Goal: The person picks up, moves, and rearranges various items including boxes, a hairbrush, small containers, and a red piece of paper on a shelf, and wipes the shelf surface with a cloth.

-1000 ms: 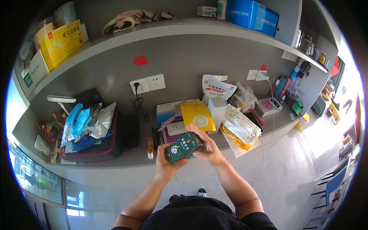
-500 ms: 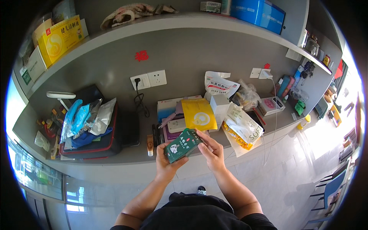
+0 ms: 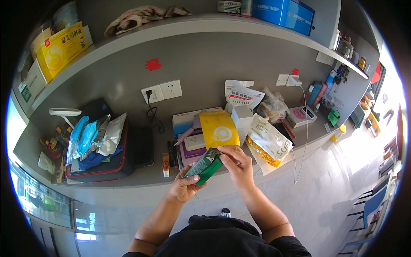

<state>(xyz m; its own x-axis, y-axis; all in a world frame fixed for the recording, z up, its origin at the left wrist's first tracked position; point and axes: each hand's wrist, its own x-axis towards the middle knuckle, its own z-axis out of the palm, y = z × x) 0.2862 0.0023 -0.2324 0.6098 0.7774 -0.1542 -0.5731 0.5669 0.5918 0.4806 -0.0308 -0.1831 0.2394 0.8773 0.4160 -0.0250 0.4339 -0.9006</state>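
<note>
A small green cardboard box (image 3: 205, 164) is held in front of me, just off the front edge of the counter. It is tilted, with a dark narrow side and a brighter green side showing. My left hand (image 3: 184, 188) is closed round its lower left end, the thumb lying across it. My right hand (image 3: 238, 165) pinches the upper right end between thumb and fingers. Behind the box on the counter lie a yellow packet (image 3: 219, 128), a white box (image 3: 242, 120) and a purple item (image 3: 191, 155).
A black case (image 3: 100, 172) piled with plastic packages stands at the left. A brown tube (image 3: 165, 165) lies near the front edge. To the right are a white and yellow soft pack (image 3: 269, 139) and a hanging white cable (image 3: 302, 150). A shelf (image 3: 205, 26) runs above the counter.
The green box has been turned in my hands, from its broad printed face to its narrow sides. My right hand has shifted slightly, still at the upper end; the view has moved a little.
</note>
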